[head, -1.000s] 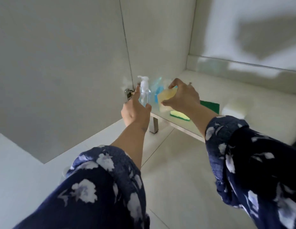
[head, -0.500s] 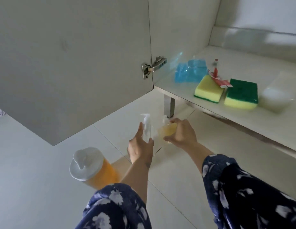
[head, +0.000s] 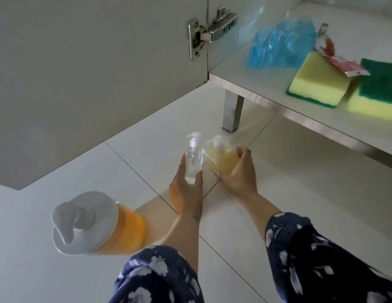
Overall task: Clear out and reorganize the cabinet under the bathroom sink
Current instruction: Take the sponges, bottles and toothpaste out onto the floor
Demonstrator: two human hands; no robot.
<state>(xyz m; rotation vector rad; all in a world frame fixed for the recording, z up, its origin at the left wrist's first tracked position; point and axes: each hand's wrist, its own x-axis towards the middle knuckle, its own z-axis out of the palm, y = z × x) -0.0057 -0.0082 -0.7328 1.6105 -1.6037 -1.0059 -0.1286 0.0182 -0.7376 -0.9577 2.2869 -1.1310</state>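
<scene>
My left hand [head: 186, 189] grips a slim clear pump bottle [head: 192, 158] low over the tiled floor [head: 81, 182], in front of the cabinet. Right beside it, my right hand [head: 238, 173] holds a squat pump bottle of pale yellow liquid [head: 221, 157]. The two bottles nearly touch. On the cabinet shelf [head: 322, 121] at the upper right lie a blue plastic pack [head: 280, 47], a yellow sponge [head: 315, 82], a green-topped sponge [head: 378, 88] and a red and white sachet [head: 341, 62].
A large bottle of orange liquid with a white pump cap [head: 92, 224] stands on the floor at the lower left. The open cabinet door [head: 92, 73] fills the upper left, hung on a metal hinge [head: 210, 29]. A metal cabinet leg [head: 232, 112] stands behind the bottles.
Both hands have carried the two pump bottles from the cabinet shelf down to the floor. The view has tilted downward and the large orange bottle has come into sight.
</scene>
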